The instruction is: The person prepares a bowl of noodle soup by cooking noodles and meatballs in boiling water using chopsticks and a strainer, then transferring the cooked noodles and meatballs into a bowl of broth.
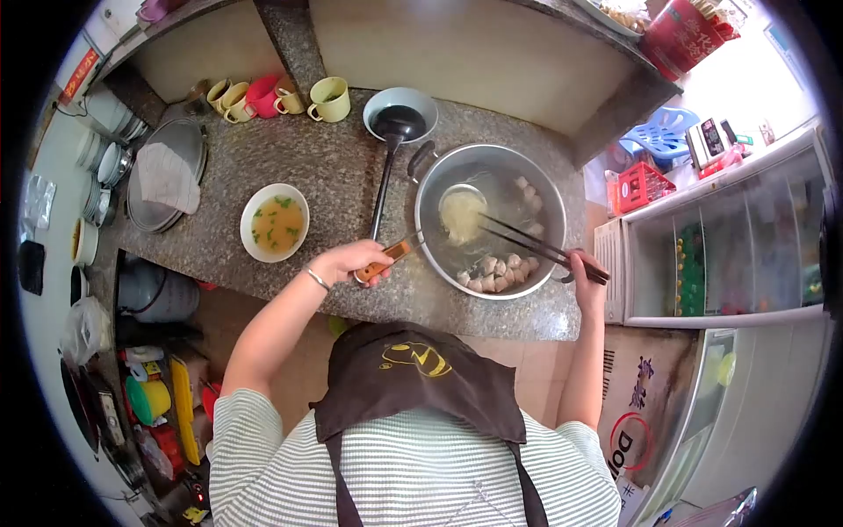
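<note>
Currently, the left hand (364, 262) is closed around the orange-brown handle (397, 251) of a metal strainer (463, 186), its basket inside the wide silver pot (420, 220), mostly hidden by pale thin noodles (462, 217). The right hand (587, 266) grips long dark chopsticks (598, 275), tips at the noodles, exact contact unclear.

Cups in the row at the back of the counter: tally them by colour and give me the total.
Yellow cups: 4
Pinkish-red cup: 1
Total: 5
</note>
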Demonstrator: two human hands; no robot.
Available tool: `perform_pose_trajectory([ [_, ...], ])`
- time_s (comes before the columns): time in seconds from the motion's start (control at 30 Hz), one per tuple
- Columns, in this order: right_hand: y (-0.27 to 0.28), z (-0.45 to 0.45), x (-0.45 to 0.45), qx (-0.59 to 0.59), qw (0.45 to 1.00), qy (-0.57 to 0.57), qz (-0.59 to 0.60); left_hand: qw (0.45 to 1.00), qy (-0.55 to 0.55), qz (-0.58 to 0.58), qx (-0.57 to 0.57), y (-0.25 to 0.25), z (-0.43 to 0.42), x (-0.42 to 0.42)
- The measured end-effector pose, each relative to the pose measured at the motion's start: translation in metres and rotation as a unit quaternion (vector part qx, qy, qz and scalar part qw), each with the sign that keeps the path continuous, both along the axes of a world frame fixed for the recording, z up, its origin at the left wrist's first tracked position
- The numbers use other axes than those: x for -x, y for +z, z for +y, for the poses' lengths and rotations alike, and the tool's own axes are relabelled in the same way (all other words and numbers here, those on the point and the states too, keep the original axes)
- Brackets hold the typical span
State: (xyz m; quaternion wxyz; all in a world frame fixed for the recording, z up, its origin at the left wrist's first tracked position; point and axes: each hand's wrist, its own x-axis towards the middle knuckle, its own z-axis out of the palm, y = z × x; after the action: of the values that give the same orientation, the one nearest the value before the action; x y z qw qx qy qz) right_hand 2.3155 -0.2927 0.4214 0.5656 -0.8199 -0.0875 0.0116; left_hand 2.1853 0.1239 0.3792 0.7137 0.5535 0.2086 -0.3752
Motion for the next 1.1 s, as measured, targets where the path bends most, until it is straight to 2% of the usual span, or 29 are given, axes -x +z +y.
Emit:
perform_pose_trajectory([
  [0.07, -0.004, -0.014, 0.005, -0.056, 0.998, -0.017, -0.012, 0.996, 0.052, -0.009, 0.076, -0.011, -0.007, 0.012],
  [0.23, 0.044, -0.040, 0.050, -0.121, 0.979, -0.165, 0.008, 0.983, 0.125, -0.025, 0.135, -0.007, -0.038, 0.041],
  [0.3, 0.022, -0.065, 0.065, -0.090, 0.983, -0.157, 0.040, 0.987, 0.121, -0.029, 0.102, 0.002, -0.055, 0.049],
  [0.37, -0.007, -0.069, 0.080, -0.140, 0.972, -0.155, 0.104, 0.986, 0.129, -0.048, 0.090, 0.010, -0.074, 0.056],
  [0.47, -0.048, -0.020, 0.105, -0.215, 0.944, -0.203, 0.147, 0.989, 0.111, -0.095, 0.033, 0.027, -0.099, 0.060],
  [0.57, -0.082, 0.023, 0.116, -0.326, 0.890, -0.260, 0.187, 0.986, 0.127, -0.109, 0.029, 0.025, -0.118, 0.063],
  [0.7, -0.102, 0.033, 0.112, -0.434, 0.832, -0.300, 0.170, 0.981, 0.146, -0.125, 0.003, 0.034, -0.131, 0.063],
  [0.8, -0.110, 0.022, 0.109, -0.454, 0.808, -0.343, 0.155, 0.979, 0.158, -0.127, 0.008, 0.037, -0.134, 0.064],
  [0.97, -0.117, 0.011, 0.113, -0.478, 0.799, -0.341, 0.130, 0.977, 0.170, -0.124, 0.040, 0.035, -0.131, 0.064],
  [1.1, -0.096, 0.014, 0.112, -0.472, 0.800, -0.359, 0.094, 0.976, 0.167, -0.101, 0.097, 0.035, -0.127, 0.065],
])
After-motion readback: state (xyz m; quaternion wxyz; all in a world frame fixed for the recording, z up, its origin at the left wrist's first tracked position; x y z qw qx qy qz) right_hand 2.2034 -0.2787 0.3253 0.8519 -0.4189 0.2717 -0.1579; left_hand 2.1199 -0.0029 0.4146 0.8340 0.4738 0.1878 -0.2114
